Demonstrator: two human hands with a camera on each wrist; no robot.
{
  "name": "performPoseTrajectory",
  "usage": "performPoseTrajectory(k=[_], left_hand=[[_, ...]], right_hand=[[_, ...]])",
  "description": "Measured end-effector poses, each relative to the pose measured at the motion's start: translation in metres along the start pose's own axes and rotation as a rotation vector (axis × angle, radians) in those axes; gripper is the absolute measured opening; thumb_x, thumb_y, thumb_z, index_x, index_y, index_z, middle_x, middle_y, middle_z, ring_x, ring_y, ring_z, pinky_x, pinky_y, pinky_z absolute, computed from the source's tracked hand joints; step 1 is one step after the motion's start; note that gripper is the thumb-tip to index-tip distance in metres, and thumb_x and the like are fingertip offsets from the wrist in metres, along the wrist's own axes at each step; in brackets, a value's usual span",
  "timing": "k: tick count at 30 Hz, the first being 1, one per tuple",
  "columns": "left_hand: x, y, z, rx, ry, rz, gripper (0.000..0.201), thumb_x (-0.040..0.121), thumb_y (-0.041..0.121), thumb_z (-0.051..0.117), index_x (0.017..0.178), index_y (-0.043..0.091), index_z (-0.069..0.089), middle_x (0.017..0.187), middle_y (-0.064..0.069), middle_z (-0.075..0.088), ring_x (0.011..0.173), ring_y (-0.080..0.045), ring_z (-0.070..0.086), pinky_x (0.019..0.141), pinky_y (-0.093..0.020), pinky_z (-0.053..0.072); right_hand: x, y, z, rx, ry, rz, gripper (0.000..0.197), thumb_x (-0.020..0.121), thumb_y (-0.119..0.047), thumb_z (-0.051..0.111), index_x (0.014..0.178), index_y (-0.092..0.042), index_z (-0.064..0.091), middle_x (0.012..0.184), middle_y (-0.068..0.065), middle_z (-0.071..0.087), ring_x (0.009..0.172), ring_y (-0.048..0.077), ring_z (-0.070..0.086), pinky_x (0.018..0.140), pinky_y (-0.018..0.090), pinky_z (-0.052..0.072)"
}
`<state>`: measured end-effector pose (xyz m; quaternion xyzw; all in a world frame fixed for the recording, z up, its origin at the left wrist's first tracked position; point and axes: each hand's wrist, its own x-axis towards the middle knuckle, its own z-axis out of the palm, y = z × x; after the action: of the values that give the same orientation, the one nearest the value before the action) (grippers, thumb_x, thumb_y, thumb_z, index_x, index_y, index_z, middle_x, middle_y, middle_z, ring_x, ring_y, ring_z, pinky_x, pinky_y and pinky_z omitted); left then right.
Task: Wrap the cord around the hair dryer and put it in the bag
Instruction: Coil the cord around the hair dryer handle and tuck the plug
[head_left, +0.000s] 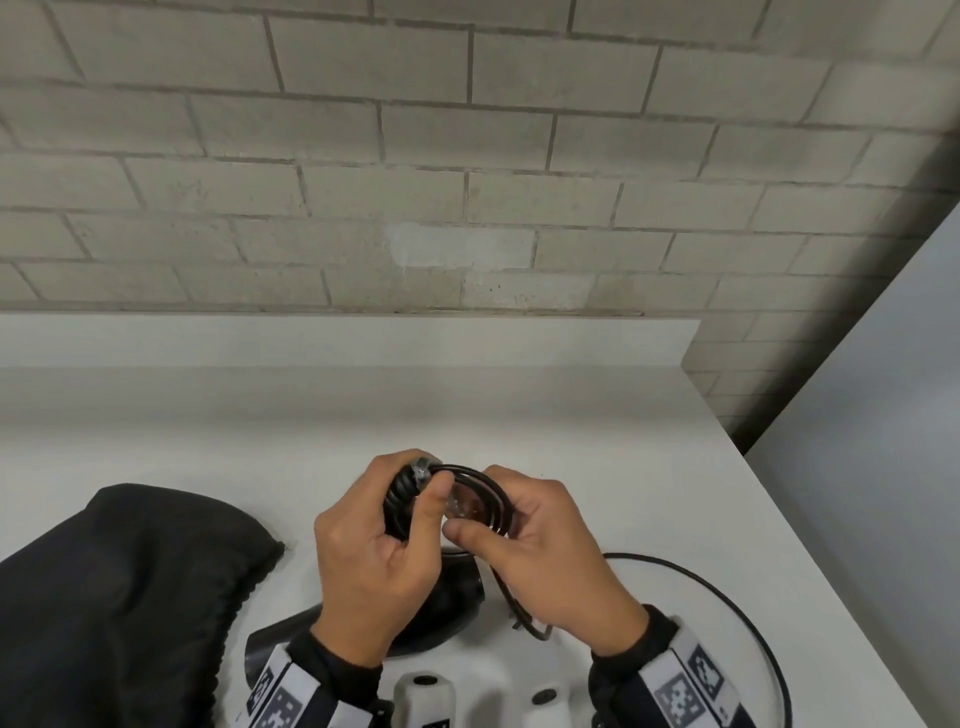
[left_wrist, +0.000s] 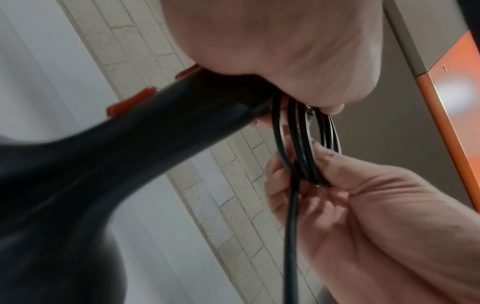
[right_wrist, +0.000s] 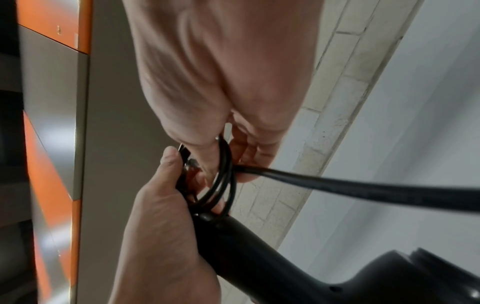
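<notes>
My left hand (head_left: 395, 540) grips the handle of the black hair dryer (head_left: 447, 597), which it holds up over the white table (head_left: 311, 415). Black cord is wound in several coils at the handle's end (head_left: 402, 493). My right hand (head_left: 519, 519) pinches a bundle of cord loops (left_wrist: 301, 144) right beside that end. From the fingers the loose cord (head_left: 727, 603) runs down and sweeps in a wide arc to the right. The dryer's body (right_wrist: 259, 257) hangs below my hands. A black fabric bag (head_left: 130, 587) lies on the table to the left.
A brick wall (head_left: 467, 182) stands behind the table, with a raised white ledge (head_left: 337, 343) along it. The table's right edge (head_left: 810, 545) runs diagonally near the cord arc. An orange and grey panel (left_wrist: 454, 102) shows in the wrist views.
</notes>
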<state>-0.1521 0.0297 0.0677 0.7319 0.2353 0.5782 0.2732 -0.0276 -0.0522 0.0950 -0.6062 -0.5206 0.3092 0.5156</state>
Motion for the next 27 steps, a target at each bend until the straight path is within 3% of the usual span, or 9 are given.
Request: performPoseTrajectory(k=[4,8,11,13,17,19,22,24,27], left_hand=[[0.001,0.0,0.001,0.009,0.01,-0.021,0.038,0.097,0.048,0.052,0.093,0.013,0.066,0.075,0.014,0.063,0.068,0.001,0.062,0.067,-0.008,0.045],[0.001,0.001,0.001,-0.018,0.005,-0.04,0.036,0.096,0.049,0.053,0.096,0.015,0.067,0.077,0.014,0.066,0.069,0.0,0.065,0.066,-0.011,0.048],[0.003,0.005,0.0,-0.028,-0.013,-0.049,0.025,0.094,0.044,0.056,0.096,0.02,0.065,0.071,0.023,0.064,0.064,0.004,0.063,0.064,-0.006,0.045],[0.004,0.006,0.0,-0.034,-0.025,-0.049,0.019,0.093,0.041,0.057,0.092,0.023,0.062,0.067,0.021,0.064,0.058,0.005,0.061,0.061,-0.004,0.042],[0.003,0.007,0.001,-0.054,-0.007,-0.066,0.028,0.095,0.053,0.051,0.09,0.027,0.06,0.07,0.013,0.066,0.055,0.001,0.062,0.058,-0.007,0.043],[0.002,0.006,0.001,-0.036,0.011,-0.066,0.031,0.095,0.053,0.051,0.089,0.025,0.06,0.07,0.018,0.063,0.056,0.002,0.059,0.059,-0.006,0.041],[0.002,0.003,0.001,-0.02,0.039,-0.077,0.037,0.095,0.055,0.05,0.087,0.021,0.061,0.07,0.016,0.062,0.056,0.002,0.058,0.059,-0.006,0.04],[0.0,0.002,0.003,-0.012,0.065,-0.095,0.039,0.095,0.057,0.05,0.085,0.021,0.061,0.066,0.013,0.061,0.055,-0.001,0.057,0.057,-0.007,0.041],[-0.001,0.002,0.005,-0.002,0.092,-0.097,0.037,0.094,0.058,0.05,0.086,0.024,0.06,0.06,0.013,0.06,0.053,-0.005,0.058,0.053,-0.014,0.044]], right_hand=[[0.0,0.002,0.0,0.065,0.067,0.018,0.008,0.078,-0.01,0.078,0.086,-0.01,0.074,0.084,-0.002,0.074,0.084,0.012,0.07,0.085,0.031,0.057],[-0.002,-0.002,-0.002,0.109,0.054,0.025,0.016,0.075,-0.005,0.08,0.083,-0.017,0.075,0.078,-0.003,0.073,0.082,0.012,0.071,0.086,0.034,0.057],[-0.004,-0.006,-0.003,0.14,0.006,0.005,0.04,0.074,-0.003,0.081,0.104,-0.029,0.073,0.079,0.002,0.074,0.085,0.014,0.072,0.089,0.031,0.056],[-0.004,-0.006,-0.005,0.164,-0.015,-0.011,0.052,0.072,-0.002,0.082,0.114,-0.03,0.068,0.079,0.002,0.074,0.087,0.017,0.072,0.092,0.033,0.055],[-0.007,-0.003,-0.001,0.186,0.049,-0.014,0.057,0.068,-0.005,0.086,0.112,-0.033,0.063,0.083,0.0,0.075,0.089,0.017,0.072,0.09,0.03,0.054],[-0.01,0.001,0.007,0.077,0.191,-0.066,0.055,0.066,-0.011,0.089,0.107,-0.036,0.062,0.093,-0.009,0.072,0.093,0.012,0.067,0.088,0.022,0.052],[-0.015,0.01,0.019,-0.325,0.477,-0.306,0.049,0.067,-0.023,0.086,0.107,-0.03,0.058,0.097,-0.015,0.053,0.091,-0.001,0.053,0.077,0.007,0.042],[-0.017,0.013,0.027,-0.545,0.532,-0.439,0.04,0.079,-0.024,0.075,0.114,-0.021,0.056,0.087,-0.008,0.046,0.079,0.001,0.047,0.067,0.011,0.043],[-0.02,0.017,0.04,-0.721,0.535,-0.504,0.025,0.091,-0.015,0.062,0.115,-0.013,0.056,0.076,0.0,0.051,0.062,0.012,0.049,0.053,0.021,0.047]])
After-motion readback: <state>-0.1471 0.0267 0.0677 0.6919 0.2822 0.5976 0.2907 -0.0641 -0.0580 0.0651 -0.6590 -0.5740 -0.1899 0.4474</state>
